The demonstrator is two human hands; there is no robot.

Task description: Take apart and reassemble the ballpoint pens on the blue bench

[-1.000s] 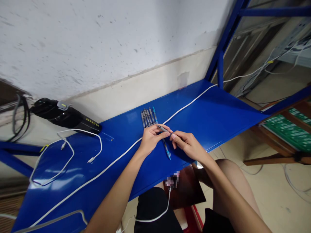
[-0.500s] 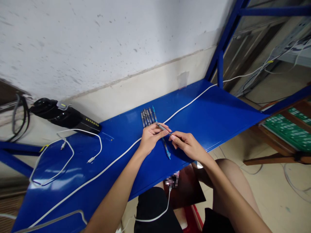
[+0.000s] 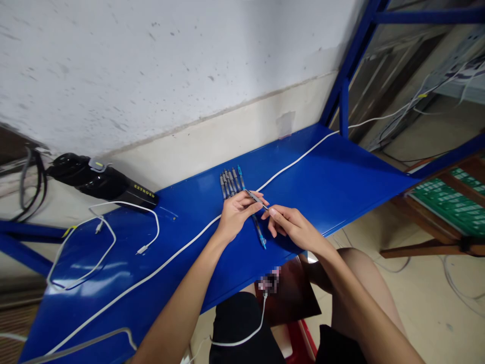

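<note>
My left hand (image 3: 237,215) pinches a thin grey pen (image 3: 256,198) just above the blue metal shelf (image 3: 333,177). My right hand (image 3: 291,227) meets it from the right, fingertips closed at the pen's tip. Under both hands a blue pen (image 3: 259,233) lies flat on the shelf. Behind the hands several pens (image 3: 230,182) lie side by side in a row.
A long white cable (image 3: 159,268) runs across the shelf, passing under my hands. A black device (image 3: 102,181) lies against the wall at the left, with a looped white charging cable (image 3: 94,237) beside it. Blue rack posts (image 3: 344,96) rise at the right. My knees are below the shelf edge.
Both hands have shifted slightly up and away with the grey pen; the right hand's fingers have slid a little along it.
</note>
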